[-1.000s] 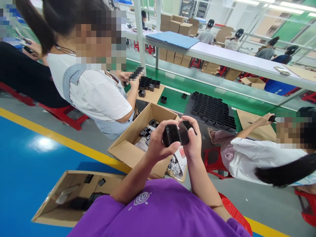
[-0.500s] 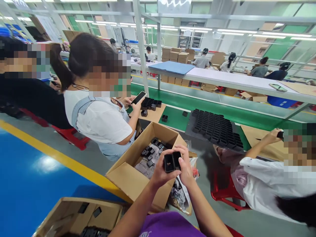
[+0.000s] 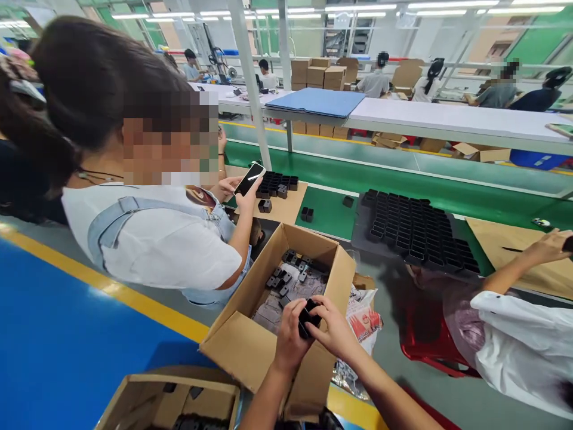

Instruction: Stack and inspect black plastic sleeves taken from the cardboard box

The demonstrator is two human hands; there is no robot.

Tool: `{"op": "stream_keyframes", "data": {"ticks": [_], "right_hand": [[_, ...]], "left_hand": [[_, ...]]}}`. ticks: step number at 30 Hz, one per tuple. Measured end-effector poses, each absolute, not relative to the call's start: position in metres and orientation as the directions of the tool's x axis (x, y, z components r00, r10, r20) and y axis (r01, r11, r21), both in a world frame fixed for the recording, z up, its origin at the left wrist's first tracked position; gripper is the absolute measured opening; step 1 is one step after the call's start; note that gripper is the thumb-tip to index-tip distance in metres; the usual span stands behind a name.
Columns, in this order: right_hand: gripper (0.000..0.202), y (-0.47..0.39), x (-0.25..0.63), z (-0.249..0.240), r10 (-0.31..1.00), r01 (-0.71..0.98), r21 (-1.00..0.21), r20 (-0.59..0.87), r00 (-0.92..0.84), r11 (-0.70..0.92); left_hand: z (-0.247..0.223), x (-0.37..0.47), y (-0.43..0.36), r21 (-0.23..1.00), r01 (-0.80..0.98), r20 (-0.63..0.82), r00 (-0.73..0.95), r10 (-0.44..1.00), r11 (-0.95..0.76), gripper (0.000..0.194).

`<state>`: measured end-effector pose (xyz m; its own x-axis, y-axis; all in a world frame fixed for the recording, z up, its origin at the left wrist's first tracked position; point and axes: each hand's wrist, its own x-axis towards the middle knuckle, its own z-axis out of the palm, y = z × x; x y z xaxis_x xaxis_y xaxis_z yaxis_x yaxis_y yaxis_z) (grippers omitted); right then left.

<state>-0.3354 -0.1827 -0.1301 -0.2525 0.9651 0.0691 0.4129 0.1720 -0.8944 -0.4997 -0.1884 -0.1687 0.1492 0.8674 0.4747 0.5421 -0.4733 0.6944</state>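
Above the near side of an open cardboard box [image 3: 250, 352], my left hand [image 3: 287, 339] is closed around a small black square plastic box [image 3: 308, 325]. My right hand [image 3: 335, 327] grips the same piece from the other side, its fingers bent over the upper edge. Fingers cover much of it, so I cannot tell whether one or two pieces are there. Inside the cardboard box, several small black plastic parts [image 3: 278, 278] lie on crumpled plastic wrap [image 3: 271, 310].
A second carton [image 3: 134, 406] with black parts stands at the lower left. Rows of black square boxes [image 3: 403, 227] rest on a dark sheet at the right. A co-worker [image 3: 156, 245] with a phone [image 3: 249, 179] sits at the left; another person's sleeve [image 3: 523, 322] is at the right.
My hands have moved lower, and my right fingers now curl over the black box. Earlier, two open black boxes showed side by side between the hands. The view has shifted too.
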Motion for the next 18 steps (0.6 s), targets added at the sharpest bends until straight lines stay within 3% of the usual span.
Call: {"op": "stream_keyframes", "data": {"ticks": [2,7,13,18], "right_hand": [[0.002,-0.169,-0.336,-0.146,0.971,0.466,-0.876,0.011,-0.239,0.124],[0.008,-0.116,-0.316,-0.178,0.994,0.531,-0.847,-0.037,-0.099,0.021],[0.009,-0.018,-0.278,-0.194,0.989,0.616,-0.782,-0.001,0.146,-0.092],[0.006,0.058,-0.266,-0.195,0.976,0.681,-0.726,0.06,0.208,-0.1]], "left_hand": [[-0.187,-0.501,-0.178,0.69,0.551,0.43,0.209,0.878,-0.469,0.05],[-0.221,-0.518,-0.138,0.691,0.583,0.283,0.325,0.902,-0.427,0.084],[-0.238,-0.529,-0.02,0.653,0.702,0.141,0.256,0.956,-0.284,0.04],[-0.226,-0.49,0.132,0.546,0.824,0.071,0.135,0.988,-0.152,0.037]]}}
